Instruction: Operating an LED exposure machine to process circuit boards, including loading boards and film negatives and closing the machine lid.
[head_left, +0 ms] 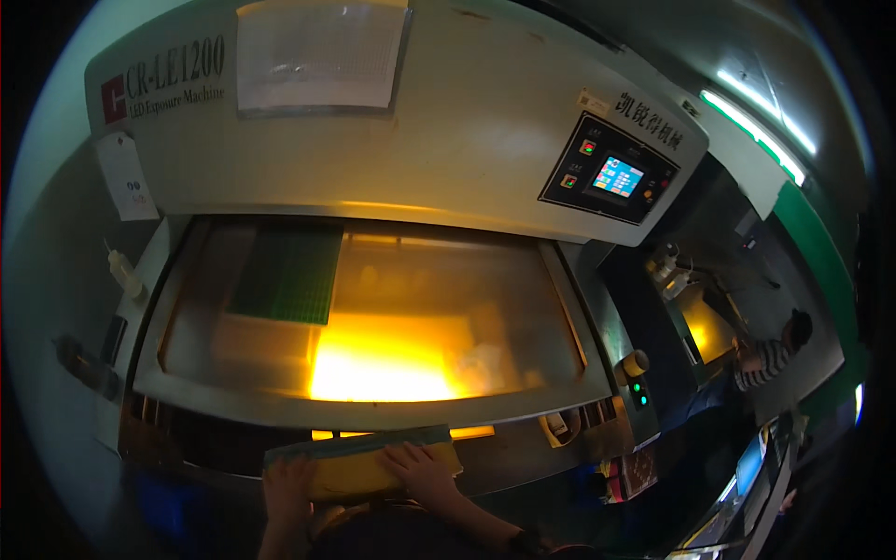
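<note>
A flat panel [350,475], yellow on its face with a dull green strip along its far edge, lies low in front of me at the machine's near side. My left hand [290,485] rests over its left end, fingers stretched toward the far edge. On its right part lies my right hand [420,474], fingers spread over the surface. The thumbs' undersides are hidden. Beyond them, a green gridded board [289,273] lies in the left part of the exposure machine's framed bed [448,289], which glows bright yellow near its front middle.
The machine's pale hood [448,140] overhangs the bed, with a lit control screen [617,177] on its right. A tape roll [635,362] sits by green-lit buttons [640,394]. A squeeze bottle [124,274] stands at left. Another person [770,364] works at a right-hand bench.
</note>
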Tool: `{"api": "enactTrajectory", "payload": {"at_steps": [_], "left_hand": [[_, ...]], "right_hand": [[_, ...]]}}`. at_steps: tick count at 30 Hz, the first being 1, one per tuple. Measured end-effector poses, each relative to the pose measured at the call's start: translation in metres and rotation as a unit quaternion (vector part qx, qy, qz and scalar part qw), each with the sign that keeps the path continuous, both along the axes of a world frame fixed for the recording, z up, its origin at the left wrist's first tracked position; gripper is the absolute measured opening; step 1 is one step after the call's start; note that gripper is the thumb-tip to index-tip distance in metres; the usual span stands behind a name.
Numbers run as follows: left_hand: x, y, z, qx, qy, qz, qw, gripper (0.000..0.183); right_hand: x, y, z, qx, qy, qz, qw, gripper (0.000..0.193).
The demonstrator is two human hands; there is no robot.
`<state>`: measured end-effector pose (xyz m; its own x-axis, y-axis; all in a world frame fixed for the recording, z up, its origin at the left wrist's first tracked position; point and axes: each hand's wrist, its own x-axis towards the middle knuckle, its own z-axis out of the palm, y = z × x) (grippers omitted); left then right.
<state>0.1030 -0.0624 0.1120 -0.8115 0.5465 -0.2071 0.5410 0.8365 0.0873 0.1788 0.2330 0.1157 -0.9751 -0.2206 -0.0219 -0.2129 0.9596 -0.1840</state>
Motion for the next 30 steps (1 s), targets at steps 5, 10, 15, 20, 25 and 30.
{"api": "enactTrajectory", "payload": {"at_steps": [5,10,15,20,25,30], "left_hand": [[0.058,0.046,-0.029,0.123,-0.113,0.05,0.985,0.071],[0.089,0.06,-0.017,0.136,-0.137,0.051,0.98,0.058],[0.134,0.022,-0.041,0.073,-0.272,0.12,0.952,0.054],[0.142,0.008,-0.023,0.105,-0.367,0.203,0.902,0.054],[0.13,-0.02,-0.032,0.115,-0.356,0.145,0.916,0.055],[0.119,-0.069,-0.051,0.138,-0.34,0.121,0.922,0.055]], "right_hand": [[0.03,0.06,-0.069,0.038,-0.076,0.035,0.996,0.05],[0.06,0.125,-0.196,0.071,-0.055,-0.032,0.995,0.029],[0.083,0.145,-0.254,0.033,0.011,-0.077,0.996,0.047],[0.072,0.106,-0.273,0.031,-0.167,-0.161,0.972,0.07],[-0.007,0.016,-0.182,-0.102,-0.012,-0.089,0.991,0.075],[-0.1,-0.041,-0.103,-0.135,0.121,-0.064,0.981,0.063]]}}
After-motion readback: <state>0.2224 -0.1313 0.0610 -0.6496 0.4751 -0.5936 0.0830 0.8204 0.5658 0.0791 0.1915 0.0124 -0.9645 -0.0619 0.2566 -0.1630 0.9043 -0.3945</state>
